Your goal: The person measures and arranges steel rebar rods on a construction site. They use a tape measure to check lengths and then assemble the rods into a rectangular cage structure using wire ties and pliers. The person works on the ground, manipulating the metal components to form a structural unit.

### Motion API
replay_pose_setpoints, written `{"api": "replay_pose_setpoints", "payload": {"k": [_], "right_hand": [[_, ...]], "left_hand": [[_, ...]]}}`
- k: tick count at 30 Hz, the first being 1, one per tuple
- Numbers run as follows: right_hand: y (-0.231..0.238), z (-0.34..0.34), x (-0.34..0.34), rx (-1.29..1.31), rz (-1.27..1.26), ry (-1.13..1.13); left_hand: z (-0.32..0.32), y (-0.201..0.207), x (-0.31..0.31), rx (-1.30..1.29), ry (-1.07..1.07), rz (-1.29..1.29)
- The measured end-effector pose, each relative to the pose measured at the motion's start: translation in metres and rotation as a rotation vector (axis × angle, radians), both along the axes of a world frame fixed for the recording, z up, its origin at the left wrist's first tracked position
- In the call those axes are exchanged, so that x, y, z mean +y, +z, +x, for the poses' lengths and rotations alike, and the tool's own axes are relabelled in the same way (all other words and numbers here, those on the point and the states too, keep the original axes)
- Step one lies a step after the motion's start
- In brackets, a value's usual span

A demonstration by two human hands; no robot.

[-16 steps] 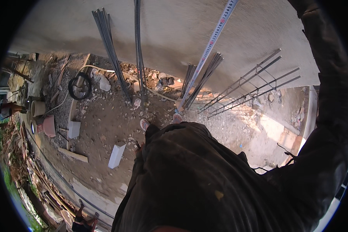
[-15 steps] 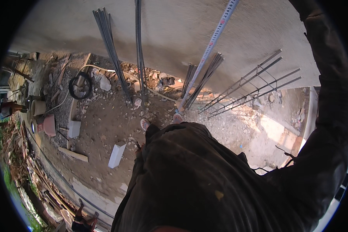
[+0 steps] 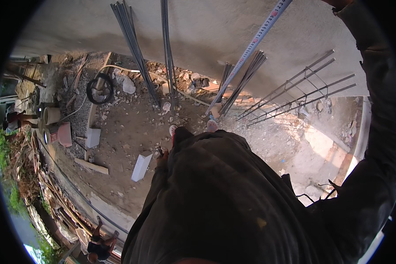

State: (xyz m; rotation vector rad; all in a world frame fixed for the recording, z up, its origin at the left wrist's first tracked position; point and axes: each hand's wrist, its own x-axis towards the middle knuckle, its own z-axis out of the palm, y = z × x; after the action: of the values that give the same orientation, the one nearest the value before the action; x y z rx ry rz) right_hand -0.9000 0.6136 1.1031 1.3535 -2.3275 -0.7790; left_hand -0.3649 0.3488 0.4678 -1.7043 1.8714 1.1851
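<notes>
While the right arm is stretched up along the right side of the view, dark sleeve (image 3: pixel 383 99) bent near the elbow at lower right, the right hand (image 3: pixel 339 3) is cut off by the top edge. Only a bit of it shows; can't tell whether its fingers are wide, narrow or gripping. Left arm hangs down close to the dark shirt (image 3: pixel 224 193), left hand (image 3: pixel 162 160) low beside the body, small and shadowed, partly hidden by clothing. Something dark at its fingers, too unclear to name; can't tell if they hold anything.

Tape measure (image 3: pixel 252 47): blade out, slanting across in front of the grey wall (image 3: pixel 207 26), lower end near the right foot (image 3: pixel 212 126), upper part leaving the top edge left of the right hand. Grip on it not visible. Blade passes in front of a short rebar bundle (image 3: pixel 243 81). Rebar cage (image 3: pixel 299 90) leans to the right of that, two taller rebar bundles (image 3: pixel 134 50) (image 3: pixel 167 57) to the left. White angled piece (image 3: pixel 141 167) on the dirt floor (image 3: pixel 119 145), just left of the left hand.
</notes>
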Motion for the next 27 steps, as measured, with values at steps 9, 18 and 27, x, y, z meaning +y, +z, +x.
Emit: {"api": "replay_pose_setpoints", "payload": {"k": [9,18,27], "right_hand": [[-0.077,0.029,-0.037,-0.198,0.019,-0.048],[-0.181,0.079,-0.044,-0.536,0.109,-0.501],[-0.324,0.218,0.079,-1.062,-0.442,-1.419]], "left_hand": [[0.022,-0.076,-0.065,-0.042,-0.118,-0.081],[0.034,-0.013,-0.125,0.133,0.028,0.072],[0.066,-0.035,-0.212,-0.052,0.136,0.193]]}}
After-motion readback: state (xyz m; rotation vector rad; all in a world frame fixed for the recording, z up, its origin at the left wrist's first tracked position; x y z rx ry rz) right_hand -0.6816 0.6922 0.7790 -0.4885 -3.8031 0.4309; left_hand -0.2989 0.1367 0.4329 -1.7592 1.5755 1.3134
